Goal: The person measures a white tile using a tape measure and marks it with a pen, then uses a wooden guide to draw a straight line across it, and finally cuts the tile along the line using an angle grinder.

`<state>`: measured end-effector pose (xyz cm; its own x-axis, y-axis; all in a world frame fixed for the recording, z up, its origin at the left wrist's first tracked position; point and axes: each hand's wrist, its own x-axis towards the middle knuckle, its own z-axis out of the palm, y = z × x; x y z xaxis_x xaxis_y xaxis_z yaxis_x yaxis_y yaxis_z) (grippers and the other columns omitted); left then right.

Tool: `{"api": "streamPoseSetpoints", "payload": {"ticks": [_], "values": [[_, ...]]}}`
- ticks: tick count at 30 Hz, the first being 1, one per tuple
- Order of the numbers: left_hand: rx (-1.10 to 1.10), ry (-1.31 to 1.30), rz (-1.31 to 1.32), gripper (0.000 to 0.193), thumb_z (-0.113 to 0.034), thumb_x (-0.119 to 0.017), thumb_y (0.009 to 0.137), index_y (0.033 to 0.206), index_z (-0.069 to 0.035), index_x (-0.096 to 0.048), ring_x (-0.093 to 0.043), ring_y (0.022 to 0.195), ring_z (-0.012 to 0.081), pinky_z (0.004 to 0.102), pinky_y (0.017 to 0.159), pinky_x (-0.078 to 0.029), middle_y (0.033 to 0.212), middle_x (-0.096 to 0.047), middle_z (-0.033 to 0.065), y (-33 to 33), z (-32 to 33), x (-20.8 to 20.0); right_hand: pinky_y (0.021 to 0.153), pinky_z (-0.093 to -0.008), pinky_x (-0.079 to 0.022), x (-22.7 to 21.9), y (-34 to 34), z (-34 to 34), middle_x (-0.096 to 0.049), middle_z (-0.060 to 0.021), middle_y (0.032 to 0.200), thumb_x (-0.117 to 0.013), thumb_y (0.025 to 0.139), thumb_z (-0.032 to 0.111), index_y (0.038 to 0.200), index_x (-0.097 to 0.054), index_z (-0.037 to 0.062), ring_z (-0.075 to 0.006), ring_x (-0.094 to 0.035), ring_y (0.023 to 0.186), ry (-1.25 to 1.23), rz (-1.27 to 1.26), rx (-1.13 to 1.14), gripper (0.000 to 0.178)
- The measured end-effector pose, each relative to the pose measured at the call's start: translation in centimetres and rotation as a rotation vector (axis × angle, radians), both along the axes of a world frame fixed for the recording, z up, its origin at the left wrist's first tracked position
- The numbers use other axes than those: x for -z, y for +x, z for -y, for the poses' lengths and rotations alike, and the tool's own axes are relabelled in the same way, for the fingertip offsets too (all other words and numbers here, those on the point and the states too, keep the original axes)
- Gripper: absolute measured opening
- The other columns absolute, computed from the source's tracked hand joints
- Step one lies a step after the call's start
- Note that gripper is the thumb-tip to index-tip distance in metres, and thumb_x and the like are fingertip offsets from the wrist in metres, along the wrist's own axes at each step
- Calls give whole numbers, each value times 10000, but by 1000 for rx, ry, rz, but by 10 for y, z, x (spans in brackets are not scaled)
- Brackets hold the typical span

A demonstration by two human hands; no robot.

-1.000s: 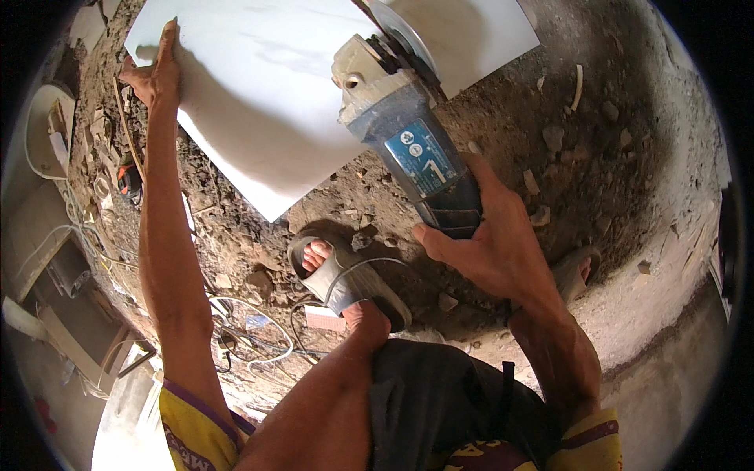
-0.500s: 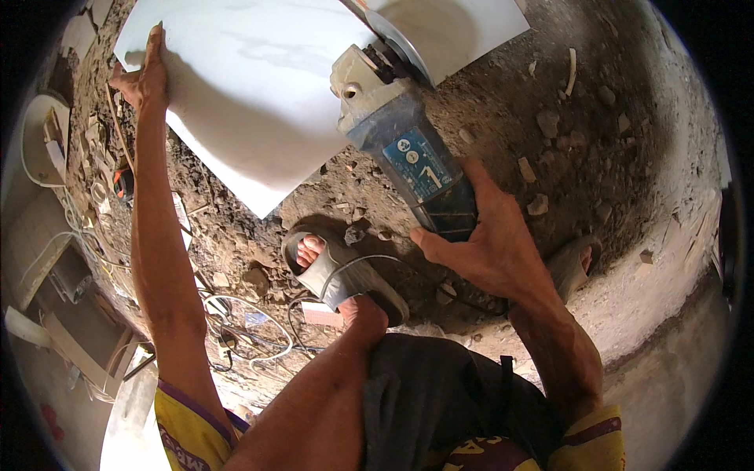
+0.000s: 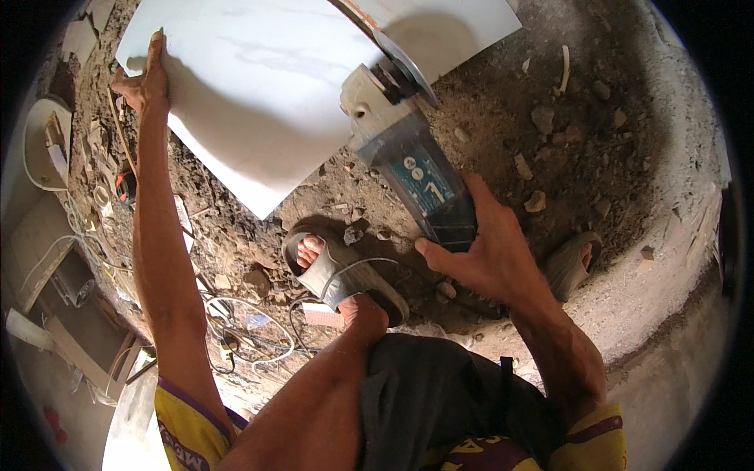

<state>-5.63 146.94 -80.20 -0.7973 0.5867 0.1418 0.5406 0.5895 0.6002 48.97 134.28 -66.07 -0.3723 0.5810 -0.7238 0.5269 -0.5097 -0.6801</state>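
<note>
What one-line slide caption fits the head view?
Right hand holds an angle grinder at a white tile, steadied by the left hand, over rubble-strewn ground.

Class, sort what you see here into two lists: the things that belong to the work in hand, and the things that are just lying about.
In use:
left hand on the white tile
right hand gripping the angle grinder
cutting disc at the tile

Lying about:
rubble
loose cables
tape measure
bucket
</note>
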Motion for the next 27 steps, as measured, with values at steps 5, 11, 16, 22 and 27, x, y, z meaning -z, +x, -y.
{"api": "streamPoseSetpoints", "payload": {"ticks": [5, 11, 16, 22, 27], "values": [[13, 6, -71, 1320, -728, -925, 673, 1472, 168, -376, -610, 1165, 364, 524, 1043, -531, 1235, -594, 275, -9, 0, 5, 871, -430, -608, -20, 12, 16, -741, -271, 1126, -871, 836, 225, 1416, -473, -46, -346, -782, 1001, 16, 14, -48, 754], [79, 49, -46, 1215, -797, -761, 805, 1527, 96, -362, -660, 1025, 319, 545, 921, -581, 1146, -609, 241, -4, 22, -14, 890, -388, -600, -51, -4, -4, -749, -209, 1118, -906, 802, 205, 1431, -477, -32, -249, -764, 1017, 82, -62, 29, 798], [262, 252, 377, 848, -703, -558, 1015, 1476, 7, -513, -670, 1041, 260, 476, 915, -587, 1206, -631, 199, 204, 78, -81, 837, -335, -598, -70, -22, -34, -721, -120, 1053, -899, 808, 172, 1346, -522, -25, -168, -718, 914, 343, 14, 187, 685], [508, 382, 1612, 637, -476, -757, 1014, 1410, -31, -532, -575, 1165, 164, 354, 1046, -478, 1263, -645, 80, 344, 106, -187, 836, -337, -574, -58, -56, -36, -687, -83, 1074, -871, 811, 127, 1319, -539, -8, -162, -674, 944, 392, -65, 264, 622], [461, 270, 1646, 605, -483, -686, 1061, 1475, -54, -587, -615, 1128, 92, 283, 1006, -506, 1256, -700, 31, 334, 106, -187, 857, -344, -552, -53, -77, -27, -673, -89, 1090, -872, 783, 101, 1294, -557, 13, -153, -654, 987, 440, -113, 319, 606]]}}
